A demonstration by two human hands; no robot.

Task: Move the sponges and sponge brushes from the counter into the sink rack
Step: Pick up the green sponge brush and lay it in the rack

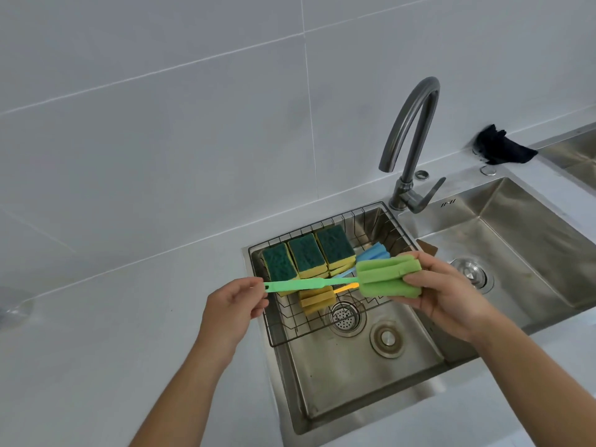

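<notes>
Green sponge brush (354,280) above rack (283,330); left hand (233,304) pinches handle, right hand (448,295) grips head.

Soft, even daylight fills the room, rather cool and flat, with only faint shadows. The steel sink (371,382) shows mild sheen, no harsh glare. The wide lens bends the wall tiles (193,108) toward the edges, and the corners look slightly soft.
</notes>
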